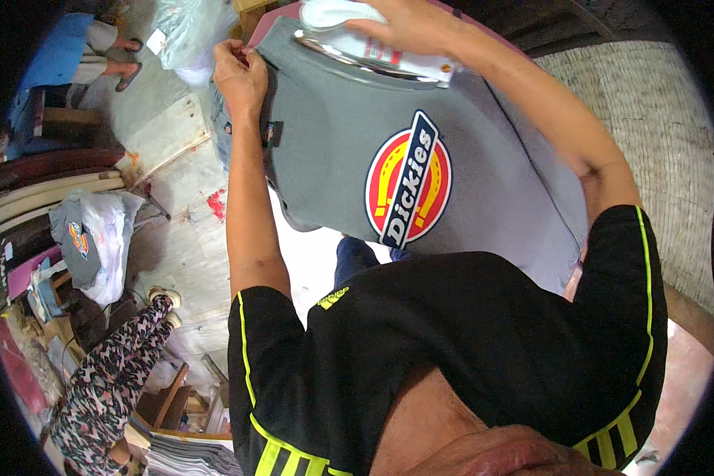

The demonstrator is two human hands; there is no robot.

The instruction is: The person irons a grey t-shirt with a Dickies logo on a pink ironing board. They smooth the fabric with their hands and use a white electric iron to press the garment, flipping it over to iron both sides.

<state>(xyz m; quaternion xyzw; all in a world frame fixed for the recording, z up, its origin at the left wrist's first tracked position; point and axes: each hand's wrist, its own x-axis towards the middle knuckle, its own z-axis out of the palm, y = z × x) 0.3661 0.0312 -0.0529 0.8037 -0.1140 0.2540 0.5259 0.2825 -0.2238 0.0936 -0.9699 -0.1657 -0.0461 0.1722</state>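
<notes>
Iron (373, 57) on a grey garment (317, 166)

The garment is spread over a mauve-edged surface (271, 17) in front of the person, its round red-and-yellow emblem (409, 181) facing up. The right hand (408, 24) is closed on the white iron, partly cut off by the top of the view; the iron's shiny metal rim faces the person at the garment's far side. The left hand (242, 78) pinches the garment's far left edge between thumb and fingers, near a small dark label (273, 133). Away to the left are a clear plastic bag (190, 36) and a person in patterned trousers (107, 385).
</notes>
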